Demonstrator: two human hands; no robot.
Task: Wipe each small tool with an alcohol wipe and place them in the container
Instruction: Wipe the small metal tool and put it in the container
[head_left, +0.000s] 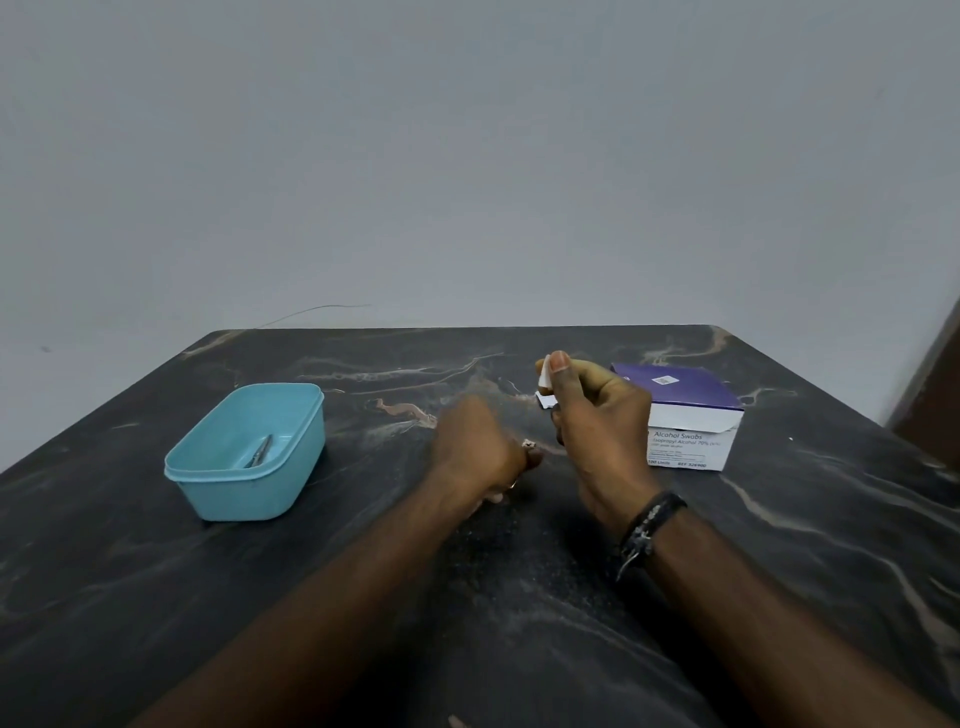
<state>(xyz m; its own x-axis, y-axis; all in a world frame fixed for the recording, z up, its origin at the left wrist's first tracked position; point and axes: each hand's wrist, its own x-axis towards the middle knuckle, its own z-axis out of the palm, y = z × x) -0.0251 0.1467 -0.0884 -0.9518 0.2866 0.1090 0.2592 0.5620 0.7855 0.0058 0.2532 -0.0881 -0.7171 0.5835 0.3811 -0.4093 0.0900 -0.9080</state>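
Observation:
A light blue plastic container (244, 452) stands on the left of the dark marble table (519, 597), with a small metal tool (260, 451) lying inside it. My right hand (597, 431) is raised over the table's middle and pinches a white alcohol wipe packet (545, 382) between thumb and fingers. My left hand (475, 449) is blurred, curled shut just left of the right hand and low over the table. A small whitish bit (529, 444) shows at its fingertips; I cannot tell what it is.
A purple and white box of alcohol swabs (691, 415) sits with its flap open, right behind my right hand. A black bracelet (647, 525) is on my right wrist. A grey wall rises behind the table's far edge.

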